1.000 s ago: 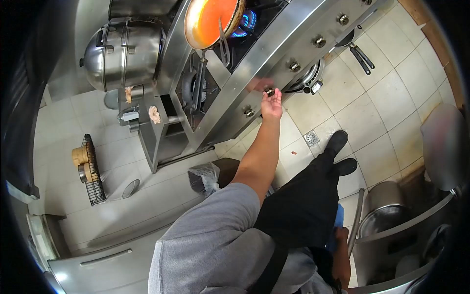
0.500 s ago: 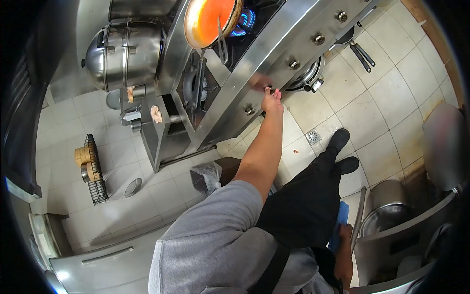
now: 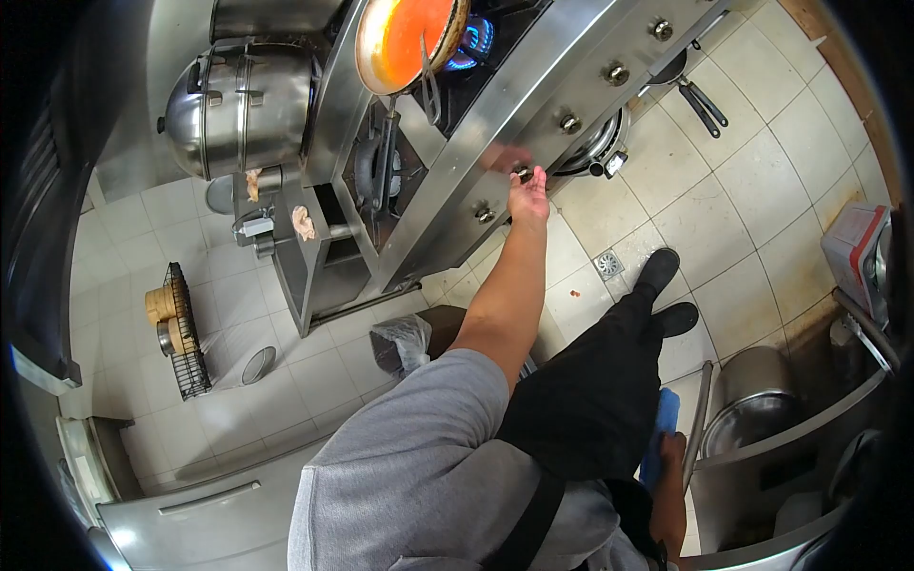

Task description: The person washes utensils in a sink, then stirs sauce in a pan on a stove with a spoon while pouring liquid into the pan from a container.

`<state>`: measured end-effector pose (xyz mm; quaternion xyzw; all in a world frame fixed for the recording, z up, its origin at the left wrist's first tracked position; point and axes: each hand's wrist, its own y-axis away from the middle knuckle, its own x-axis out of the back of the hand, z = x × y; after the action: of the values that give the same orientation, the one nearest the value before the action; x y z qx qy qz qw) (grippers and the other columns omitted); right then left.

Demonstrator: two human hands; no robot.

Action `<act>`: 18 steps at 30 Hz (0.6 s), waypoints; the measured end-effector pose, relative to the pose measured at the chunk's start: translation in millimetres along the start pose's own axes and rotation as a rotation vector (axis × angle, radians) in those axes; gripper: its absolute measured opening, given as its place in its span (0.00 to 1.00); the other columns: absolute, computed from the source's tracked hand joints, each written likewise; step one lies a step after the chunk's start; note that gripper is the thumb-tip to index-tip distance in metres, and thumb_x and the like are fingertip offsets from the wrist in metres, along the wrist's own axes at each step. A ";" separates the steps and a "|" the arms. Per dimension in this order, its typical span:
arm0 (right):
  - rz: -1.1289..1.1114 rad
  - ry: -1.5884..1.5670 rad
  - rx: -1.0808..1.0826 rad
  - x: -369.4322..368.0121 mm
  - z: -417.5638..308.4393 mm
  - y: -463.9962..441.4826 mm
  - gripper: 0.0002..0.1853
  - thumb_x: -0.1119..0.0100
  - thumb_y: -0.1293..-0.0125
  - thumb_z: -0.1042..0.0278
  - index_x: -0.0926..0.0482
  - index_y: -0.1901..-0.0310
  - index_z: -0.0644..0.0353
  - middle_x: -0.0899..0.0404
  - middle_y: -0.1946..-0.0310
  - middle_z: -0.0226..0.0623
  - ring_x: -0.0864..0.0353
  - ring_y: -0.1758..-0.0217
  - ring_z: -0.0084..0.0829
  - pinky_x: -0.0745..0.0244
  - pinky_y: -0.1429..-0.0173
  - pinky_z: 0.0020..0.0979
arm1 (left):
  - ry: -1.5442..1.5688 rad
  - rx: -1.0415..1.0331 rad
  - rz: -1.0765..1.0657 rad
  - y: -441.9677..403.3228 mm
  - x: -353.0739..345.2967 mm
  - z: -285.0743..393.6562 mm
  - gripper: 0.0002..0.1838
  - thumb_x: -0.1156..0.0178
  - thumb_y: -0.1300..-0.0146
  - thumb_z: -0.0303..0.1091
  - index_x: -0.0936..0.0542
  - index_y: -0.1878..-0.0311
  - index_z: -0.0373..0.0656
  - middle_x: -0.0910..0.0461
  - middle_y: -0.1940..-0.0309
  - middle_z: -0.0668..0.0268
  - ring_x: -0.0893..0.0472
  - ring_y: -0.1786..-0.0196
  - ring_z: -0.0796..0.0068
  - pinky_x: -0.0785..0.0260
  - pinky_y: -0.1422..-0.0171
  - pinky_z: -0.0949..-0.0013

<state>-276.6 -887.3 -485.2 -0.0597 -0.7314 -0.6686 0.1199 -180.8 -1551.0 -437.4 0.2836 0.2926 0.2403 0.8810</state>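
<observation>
My left hand [image 3: 528, 197] reaches out to the steel stove front, palm partly turned up, thumb and fingers at a round burner knob [image 3: 522, 174]. At my right side, my right hand [image 3: 673, 449] grips a blue cloth [image 3: 659, 428] that hangs down. On the stove, a pan [image 3: 407, 46] of bright orange liquid stands by a lit blue flame [image 3: 473, 44], with tongs [image 3: 430, 88] lying across its rim. A dark pan [image 3: 376, 179] sits on the nearer burner.
More knobs [image 3: 569, 123] line the stove front. A domed steel steamer [image 3: 243, 109] stands left. Below the stove are a round steel vessel [image 3: 602, 143] and a dark-handled pan [image 3: 703, 107]. To the right are a steel pot [image 3: 750, 419] and a red-and-white tin [image 3: 854, 252].
My left hand has turned at the knob, showing more palm, its fingers straighter. The blurred grey shape at the right edge is gone, revealing the tin. The right hand stays put.
</observation>
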 end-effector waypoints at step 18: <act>0.004 0.033 0.023 3.6 0.9 1.6 0.28 0.47 0.41 0.51 0.29 0.49 0.71 0.27 0.50 0.57 0.29 0.44 0.53 0.36 0.39 0.43 | -0.121 -0.023 -0.039 3.5 1.4 -1.5 0.21 0.53 0.31 0.42 0.38 0.48 0.33 0.29 0.59 0.54 0.23 0.55 0.63 0.32 0.41 0.60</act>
<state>-279.7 -886.5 -482.8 -0.0487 -0.7367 -0.6610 0.1338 -181.7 -1547.2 -436.7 0.2817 0.2416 0.2091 0.9048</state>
